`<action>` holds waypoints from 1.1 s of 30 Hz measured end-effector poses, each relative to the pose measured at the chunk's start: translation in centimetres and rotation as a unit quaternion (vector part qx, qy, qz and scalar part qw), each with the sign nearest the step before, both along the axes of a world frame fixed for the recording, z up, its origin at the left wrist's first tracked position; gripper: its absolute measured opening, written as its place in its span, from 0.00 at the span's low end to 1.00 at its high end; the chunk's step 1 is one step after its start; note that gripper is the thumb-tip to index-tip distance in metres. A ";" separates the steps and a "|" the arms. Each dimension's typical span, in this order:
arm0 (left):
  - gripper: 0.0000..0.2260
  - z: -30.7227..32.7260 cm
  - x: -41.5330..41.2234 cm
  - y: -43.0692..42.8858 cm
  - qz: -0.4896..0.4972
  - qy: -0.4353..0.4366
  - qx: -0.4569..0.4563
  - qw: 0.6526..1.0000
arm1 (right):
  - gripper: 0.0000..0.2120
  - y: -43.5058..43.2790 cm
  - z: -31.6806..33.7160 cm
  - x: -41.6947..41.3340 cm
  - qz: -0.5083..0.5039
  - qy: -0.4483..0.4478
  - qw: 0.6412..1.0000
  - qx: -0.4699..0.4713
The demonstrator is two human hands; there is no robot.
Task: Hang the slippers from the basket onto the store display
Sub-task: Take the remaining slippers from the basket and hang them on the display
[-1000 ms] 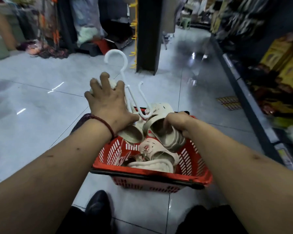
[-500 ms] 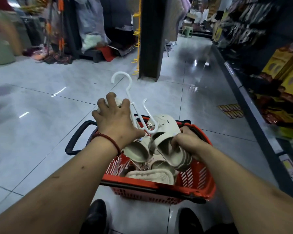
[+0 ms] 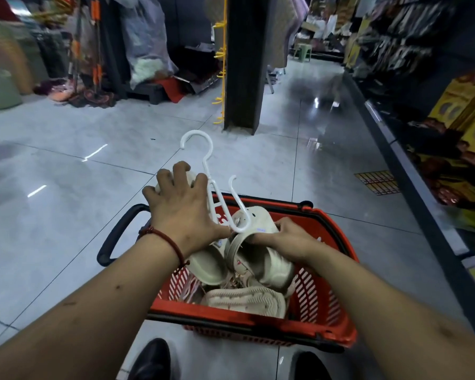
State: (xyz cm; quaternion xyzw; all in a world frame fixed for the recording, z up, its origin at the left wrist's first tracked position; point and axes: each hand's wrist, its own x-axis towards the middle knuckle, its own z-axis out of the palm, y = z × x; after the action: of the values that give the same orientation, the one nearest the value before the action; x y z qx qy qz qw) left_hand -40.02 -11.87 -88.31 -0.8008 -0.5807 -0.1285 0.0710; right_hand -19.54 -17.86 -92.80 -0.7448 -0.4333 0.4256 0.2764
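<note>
Slipper point(image 3: 206, 266) half under left hand point(image 3: 182, 212)

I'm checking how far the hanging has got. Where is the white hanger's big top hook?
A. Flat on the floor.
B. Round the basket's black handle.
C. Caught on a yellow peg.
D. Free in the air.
D: the top hook of the white hanger curls free in the air above the red basket, while the left hand grips a beige slipper beside it and the right hand holds a second slipper.

Red basket point(image 3: 321, 311) on tiled floor point(image 3: 66, 215)
</note>
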 end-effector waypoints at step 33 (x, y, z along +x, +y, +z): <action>0.36 0.6 -2.0 0.8 -0.060 -0.131 -0.177 0.974 | 0.26 1.5 -0.7 2.8 -0.269 0.155 0.947 0.078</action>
State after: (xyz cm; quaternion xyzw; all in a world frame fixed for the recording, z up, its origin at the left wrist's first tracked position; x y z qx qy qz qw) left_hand -42.03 -11.12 -87.71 -0.8101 -0.5494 -0.1320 -0.1563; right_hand -16.73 -16.39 -93.50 -0.7345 -0.2009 0.4102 0.5018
